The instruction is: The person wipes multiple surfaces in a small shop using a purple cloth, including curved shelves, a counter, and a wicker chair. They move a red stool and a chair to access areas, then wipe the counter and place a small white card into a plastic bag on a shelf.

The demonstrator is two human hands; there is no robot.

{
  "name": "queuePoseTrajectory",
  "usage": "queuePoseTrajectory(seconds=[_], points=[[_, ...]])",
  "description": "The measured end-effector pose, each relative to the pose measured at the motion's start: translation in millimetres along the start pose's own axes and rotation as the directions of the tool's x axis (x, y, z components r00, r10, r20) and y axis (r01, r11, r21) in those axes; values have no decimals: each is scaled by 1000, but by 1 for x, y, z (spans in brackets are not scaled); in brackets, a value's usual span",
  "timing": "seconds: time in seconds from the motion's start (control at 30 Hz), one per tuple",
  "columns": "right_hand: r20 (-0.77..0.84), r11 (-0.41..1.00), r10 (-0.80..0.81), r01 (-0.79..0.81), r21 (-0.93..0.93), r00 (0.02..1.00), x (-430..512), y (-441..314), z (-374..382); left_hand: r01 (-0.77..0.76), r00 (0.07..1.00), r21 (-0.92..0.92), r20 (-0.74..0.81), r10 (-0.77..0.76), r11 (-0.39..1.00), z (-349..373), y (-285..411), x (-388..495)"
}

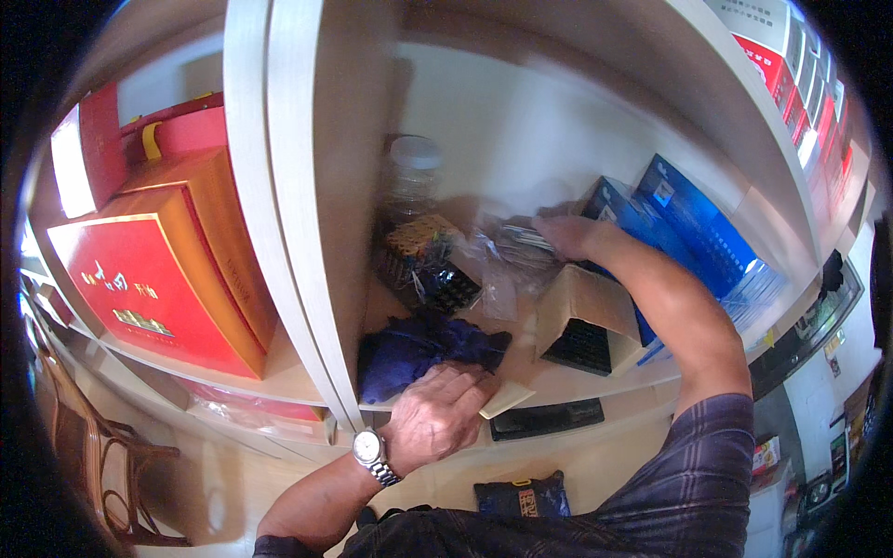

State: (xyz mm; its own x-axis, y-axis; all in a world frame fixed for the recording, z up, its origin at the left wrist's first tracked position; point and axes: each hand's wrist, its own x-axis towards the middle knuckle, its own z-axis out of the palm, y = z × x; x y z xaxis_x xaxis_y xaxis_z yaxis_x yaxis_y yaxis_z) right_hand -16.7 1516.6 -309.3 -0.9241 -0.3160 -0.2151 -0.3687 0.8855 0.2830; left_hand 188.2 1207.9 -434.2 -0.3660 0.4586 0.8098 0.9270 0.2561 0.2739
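Observation:
My left hand [439,411], wearing a metal-band watch [368,450], is at the front edge of a wooden shelf. Its curled fingers touch a crumpled dark blue cloth [425,345], and a cream card or flat piece [509,399] sticks out beside them. The fingertips are hidden, so its hold is unclear. Deeper in the compartment, my blurred right hand [565,234] grips the right end of a stack of thin flat pieces [523,237] with clear plastic around it. An open brown cardboard box [582,296] with black contents stands below my right forearm.
Bundled batteries [418,244] and a lidded clear jar [415,171] stand near the left divider [293,174]. Blue boxes [698,223] lean at right. A large red gift box [139,286] fills the neighbouring compartment. Below are a black flat object [548,420] and a dark packet [523,495].

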Motion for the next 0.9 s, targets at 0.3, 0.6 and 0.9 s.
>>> queuePoseTrajectory(seconds=[0.3, 0.6, 0.9], points=[[235, 940, 9, -88, 329, 972, 7, 10, -13, -14, 1000, -7, 4, 14, 1000, -4, 3, 8], [9, 816, 263, -228, 532, 965, 38, 40, 17, 492, 729, -689, -8, -685, 532, 11, 19, 99], [206, 675, 458, -489, 553, 865, 24, 20, -9, 634, 770, 269, -129, -625, 725, 122, -156, 154]])
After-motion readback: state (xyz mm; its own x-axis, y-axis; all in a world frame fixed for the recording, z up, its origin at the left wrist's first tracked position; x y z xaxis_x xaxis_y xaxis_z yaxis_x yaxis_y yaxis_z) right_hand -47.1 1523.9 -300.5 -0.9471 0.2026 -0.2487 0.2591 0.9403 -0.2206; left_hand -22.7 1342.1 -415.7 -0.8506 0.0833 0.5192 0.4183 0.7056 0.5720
